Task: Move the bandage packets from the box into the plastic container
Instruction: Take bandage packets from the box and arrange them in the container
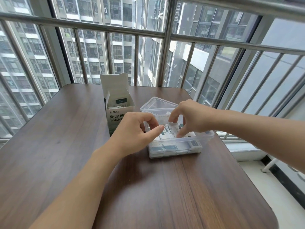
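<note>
Clear plastic container [175, 150] sits beside the open box [118, 103] on the table [66, 129]; both hands, left [133, 129] and right [189, 118], pinch packets [170, 131] inside it.

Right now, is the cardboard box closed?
No, the cardboard box stands with its top flap raised, and packets show inside it.

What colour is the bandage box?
White with dark green lettering and trim, the bandage box shows best in the head view.
</note>
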`<action>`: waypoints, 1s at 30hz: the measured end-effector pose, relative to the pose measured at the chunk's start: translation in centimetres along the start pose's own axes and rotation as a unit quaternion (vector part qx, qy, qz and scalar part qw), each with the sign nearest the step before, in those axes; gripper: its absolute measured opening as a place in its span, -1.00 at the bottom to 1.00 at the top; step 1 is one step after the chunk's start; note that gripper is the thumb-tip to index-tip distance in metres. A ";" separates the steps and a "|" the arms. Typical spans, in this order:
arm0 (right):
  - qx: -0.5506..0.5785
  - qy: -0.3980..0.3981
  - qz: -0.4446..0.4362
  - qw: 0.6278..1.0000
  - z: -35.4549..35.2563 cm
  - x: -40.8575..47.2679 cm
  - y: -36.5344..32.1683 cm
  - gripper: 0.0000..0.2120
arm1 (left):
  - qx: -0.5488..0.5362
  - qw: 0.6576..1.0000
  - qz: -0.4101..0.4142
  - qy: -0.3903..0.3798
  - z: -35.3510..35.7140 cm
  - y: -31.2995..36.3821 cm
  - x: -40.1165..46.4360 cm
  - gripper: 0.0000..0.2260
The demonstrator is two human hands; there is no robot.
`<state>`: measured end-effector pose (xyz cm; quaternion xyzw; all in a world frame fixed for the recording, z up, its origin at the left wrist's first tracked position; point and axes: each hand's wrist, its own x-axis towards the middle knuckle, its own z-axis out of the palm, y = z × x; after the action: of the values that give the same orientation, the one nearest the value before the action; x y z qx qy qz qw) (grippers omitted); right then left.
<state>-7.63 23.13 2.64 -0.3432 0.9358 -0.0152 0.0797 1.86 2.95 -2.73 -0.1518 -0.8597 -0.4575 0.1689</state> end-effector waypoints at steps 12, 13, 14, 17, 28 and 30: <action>0.022 0.019 0.005 1.000 -0.2 -0.1 -0.3 -0.84 | -0.001 1.000 -0.001 -0.001 0.0 0.0 -0.1 -0.83; 0.022 0.025 0.000 0.999 0.1 0.1 -0.2 -0.88 | -0.002 1.000 -0.001 -0.001 0.0 0.0 -0.1 -0.83; 0.020 0.029 -0.006 0.999 0.3 0.3 -0.1 -0.93 | -0.002 1.000 0.000 -0.001 0.0 0.0 -0.1 -0.83; 0.005 0.040 -0.024 0.999 0.8 0.8 0.1 -0.99 | 0.001 1.000 0.002 0.000 0.0 0.0 -0.1 -0.83; -0.033 0.074 -0.043 0.996 -1.1 -0.5 -0.1 -0.94 | 0.003 1.000 0.005 -0.005 0.0 0.1 0.0 -0.83; -0.031 0.092 -0.056 0.994 -2.1 -1.0 -0.2 -0.93 | 0.002 1.000 0.004 -0.005 0.0 0.1 0.0 -0.83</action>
<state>-7.12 23.57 4.87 -0.3941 0.9186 -0.0222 -0.0181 1.88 3.00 -2.71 -0.1571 -0.8610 -0.4540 0.1669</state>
